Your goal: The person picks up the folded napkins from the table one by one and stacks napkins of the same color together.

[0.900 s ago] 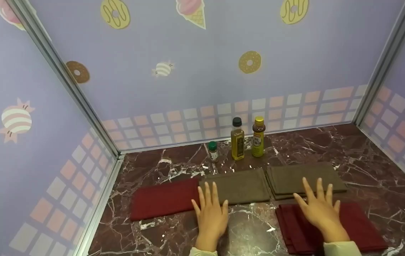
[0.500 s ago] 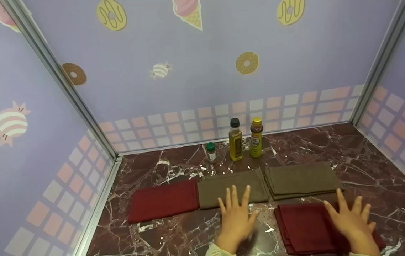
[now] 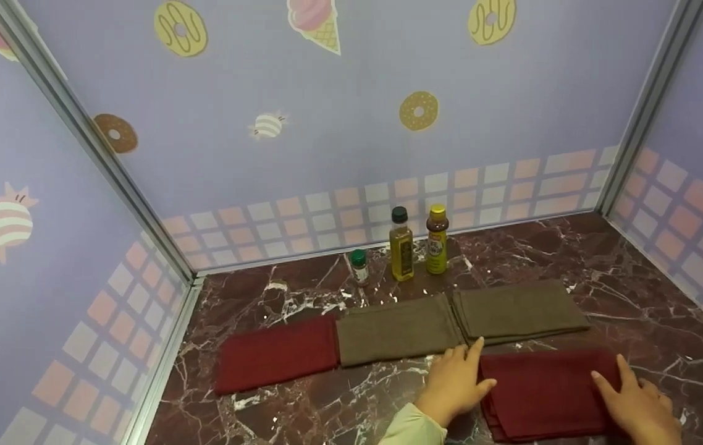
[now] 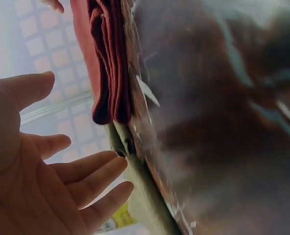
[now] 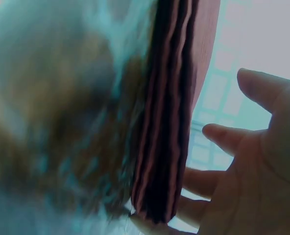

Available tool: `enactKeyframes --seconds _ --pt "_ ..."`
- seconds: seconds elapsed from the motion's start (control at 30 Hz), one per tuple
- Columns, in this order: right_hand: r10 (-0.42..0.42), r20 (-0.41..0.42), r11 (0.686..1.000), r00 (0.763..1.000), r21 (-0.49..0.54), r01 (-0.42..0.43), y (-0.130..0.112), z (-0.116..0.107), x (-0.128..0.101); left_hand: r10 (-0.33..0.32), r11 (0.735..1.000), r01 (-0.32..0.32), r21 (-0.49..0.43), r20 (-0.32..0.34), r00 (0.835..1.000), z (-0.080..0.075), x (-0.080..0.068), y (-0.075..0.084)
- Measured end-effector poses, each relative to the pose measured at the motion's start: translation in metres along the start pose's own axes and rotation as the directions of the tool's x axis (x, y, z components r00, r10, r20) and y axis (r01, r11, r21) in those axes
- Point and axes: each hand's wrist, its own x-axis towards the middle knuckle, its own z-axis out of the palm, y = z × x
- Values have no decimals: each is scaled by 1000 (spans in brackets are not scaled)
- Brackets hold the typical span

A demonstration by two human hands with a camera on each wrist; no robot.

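A folded dark red cloth (image 3: 546, 392) lies near the front right of the table in the head view. My left hand (image 3: 453, 383) is beside its left edge, thumb spread from the fingers. At the right edge is my right hand (image 3: 639, 405), thumb over the cloth's side. In the left wrist view the fingers of my left hand (image 4: 81, 171) are loosely extended, apart from the stacked red layers (image 4: 110, 63). The right wrist view shows the fingertips of my right hand (image 5: 243, 166) close against the folded edge (image 5: 167, 112), partly hidden behind it; contact is unclear.
Behind lie two folded olive cloths (image 3: 398, 330) in a row with another red cloth (image 3: 277, 355) at left. Along the back stand a small green-capped jar (image 3: 359, 269), a black-capped oil bottle (image 3: 401, 247) and a yellow-capped bottle (image 3: 437, 241). Panel walls enclose the marbled table (image 3: 302, 408).
My left hand has moved right, from in front of the olive cloth to the near red cloth's left edge. My right hand has shifted right and down, off its top to its right edge.
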Motion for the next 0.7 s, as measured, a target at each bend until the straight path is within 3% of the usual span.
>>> enactKeyframes --seconds 0.2,0.4,0.7 --pt "-34 -21 999 999 -26 34 7 -4 -1 -11 999 10 37 25 1000 6 5 7" --pt "-19 -41 1000 999 -21 18 8 -5 -2 -4 997 5 83 -17 1000 9 8 9" --pt "-53 -44 998 998 -35 51 9 -5 -4 -63 998 64 22 -41 997 11 11 10"
